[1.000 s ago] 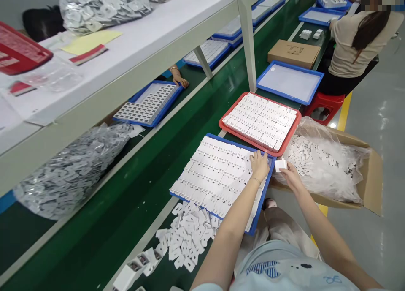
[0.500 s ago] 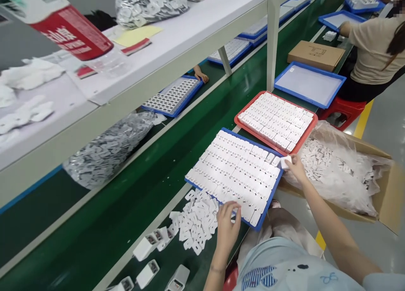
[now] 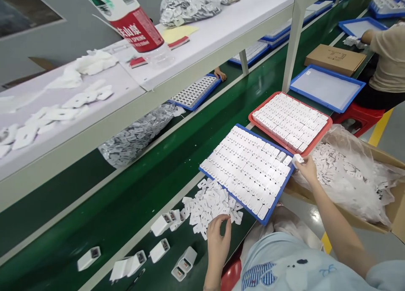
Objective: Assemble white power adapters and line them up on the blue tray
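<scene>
My right hand point(image 3: 307, 169) pinches a small white plastic housing point(image 3: 298, 159) at the near right corner of a blue tray point(image 3: 265, 220). That tray holds rows of white housings point(image 3: 243, 166), most with flat faces up and a few at the right end looking different. My left hand point(image 3: 219, 236) is at the lower edge of a loose pile of small white plates point(image 3: 210, 202), thumb and index finger curled together. Whatever is between those fingertips, if anything, is hidden. Several open-ended white housings point(image 3: 160, 250) lie on the green bench left of this hand.
A red tray point(image 3: 329, 128) of white housings touches the blue one. An open carton point(image 3: 373, 225) of white parts stands right. Beyond are an empty-looking blue tray point(image 3: 329, 88), a cardboard box point(image 3: 335, 58) and a co-worker point(image 3: 390, 58). A shelf point(image 3: 126, 101) carries a bottle point(image 3: 139, 29).
The view has swung left. My left hand has moved from the blue tray's near edge to the plate pile. The right hand still holds the housing, now tilted differently.
</scene>
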Motion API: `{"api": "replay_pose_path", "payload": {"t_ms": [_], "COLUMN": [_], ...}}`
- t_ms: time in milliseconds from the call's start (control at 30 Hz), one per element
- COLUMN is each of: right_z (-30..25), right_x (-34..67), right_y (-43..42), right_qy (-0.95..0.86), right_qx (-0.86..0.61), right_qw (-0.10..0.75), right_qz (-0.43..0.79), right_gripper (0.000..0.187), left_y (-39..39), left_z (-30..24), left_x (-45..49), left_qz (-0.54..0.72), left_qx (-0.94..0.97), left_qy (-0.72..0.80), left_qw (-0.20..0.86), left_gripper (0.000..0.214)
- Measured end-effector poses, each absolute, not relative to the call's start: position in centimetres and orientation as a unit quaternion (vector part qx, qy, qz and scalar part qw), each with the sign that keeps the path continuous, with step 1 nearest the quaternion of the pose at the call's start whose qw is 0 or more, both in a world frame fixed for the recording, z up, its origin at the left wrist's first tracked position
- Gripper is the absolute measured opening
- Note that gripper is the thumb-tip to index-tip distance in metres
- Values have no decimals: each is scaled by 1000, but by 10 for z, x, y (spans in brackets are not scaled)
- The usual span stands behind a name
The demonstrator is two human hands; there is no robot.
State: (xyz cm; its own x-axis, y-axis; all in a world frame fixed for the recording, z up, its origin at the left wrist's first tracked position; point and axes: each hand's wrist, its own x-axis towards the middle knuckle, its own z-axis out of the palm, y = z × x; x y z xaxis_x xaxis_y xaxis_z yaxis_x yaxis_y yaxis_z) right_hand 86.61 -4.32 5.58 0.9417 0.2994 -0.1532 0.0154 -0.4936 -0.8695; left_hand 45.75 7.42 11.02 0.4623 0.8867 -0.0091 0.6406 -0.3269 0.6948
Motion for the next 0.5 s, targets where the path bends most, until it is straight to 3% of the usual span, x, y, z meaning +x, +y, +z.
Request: {"api": "replay_pose_path", "payload": {"t_ms": [333,500], "right_z": [29,26], "right_x": [828,835], "right_y": [-14,-20], "right_qy": [-46,-74], "right_qx": [-889,-884], "right_qw": [453,450], "right_qz": [41,104], "right_gripper": [33,34], "left_y": [71,70], "left_z": [117,120], "left_x": [471,462], "left_qz": [188,176], "left_qx": [800,802], "left_qy": [460,457], "left_qw": [337,343], "left_gripper": [24,25]}}
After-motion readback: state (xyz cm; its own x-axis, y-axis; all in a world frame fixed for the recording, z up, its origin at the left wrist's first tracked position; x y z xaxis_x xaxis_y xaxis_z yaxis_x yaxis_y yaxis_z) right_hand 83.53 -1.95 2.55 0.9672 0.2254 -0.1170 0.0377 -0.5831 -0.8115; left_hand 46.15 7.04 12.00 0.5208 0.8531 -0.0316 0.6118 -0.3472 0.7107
